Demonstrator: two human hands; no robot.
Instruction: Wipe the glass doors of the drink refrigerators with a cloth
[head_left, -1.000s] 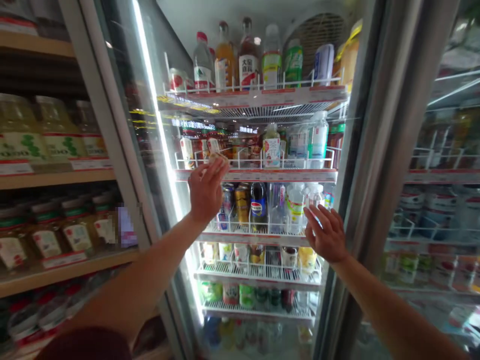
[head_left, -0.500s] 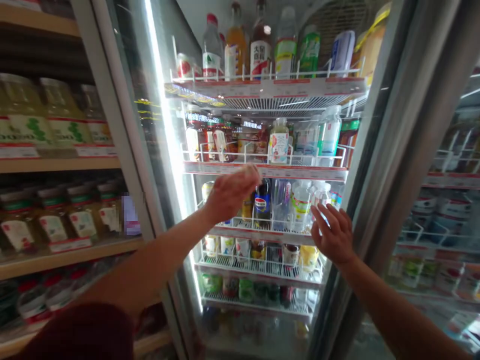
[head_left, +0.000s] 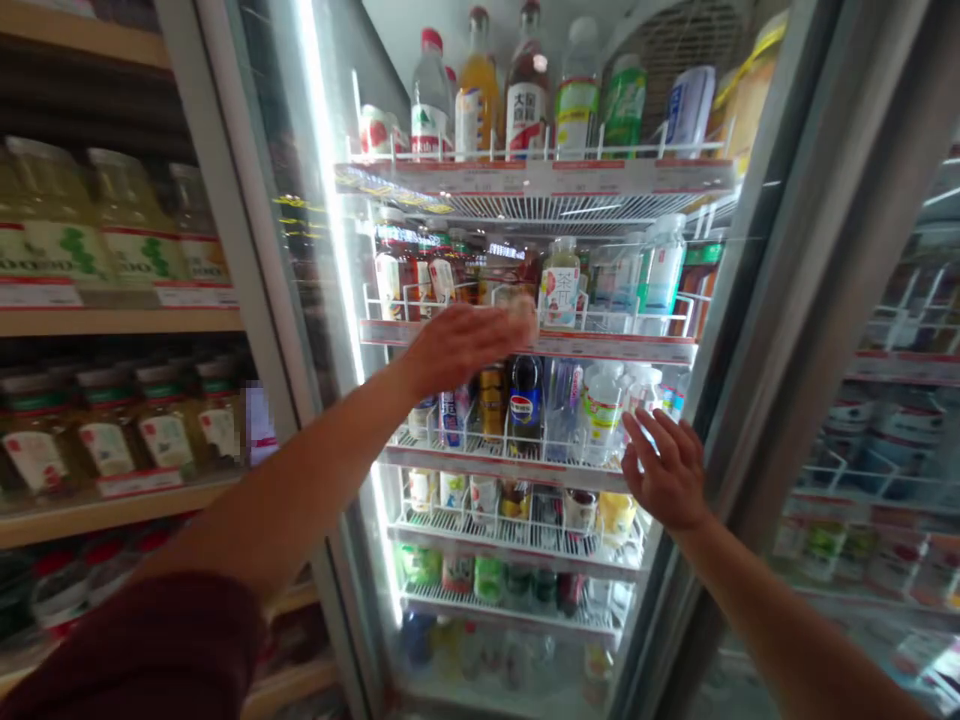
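Note:
My left hand (head_left: pixel 466 345) reaches across the middle of a lit drinks fridge, fingers stretched out to the right. Its fingertips are blurred, with a pale smear around them, and no held object can be made out. Behind it are a cola bottle (head_left: pixel 524 400) with a blue label and a tea bottle (head_left: pixel 559 285) with a white label. My right hand (head_left: pixel 665 467) is raised at the fridge's right side, fingers spread and nothing in them. Nearest it is a clear bottle (head_left: pixel 602 410) with a yellow-green label. Whether either hand touches the glass is unclear.
Wire shelves (head_left: pixel 517 180) hold rows of bottles, cups and cans. A metal door frame (head_left: pixel 810 300) runs down the right, with another stocked fridge beyond. Wooden shelves (head_left: pixel 112 328) of juice bottles stand at left. A bright light strip (head_left: pixel 330 220) edges the fridge.
My left hand has moved up and slightly right, uncovering more of the bottles below it. My right hand stays in nearly the same place.

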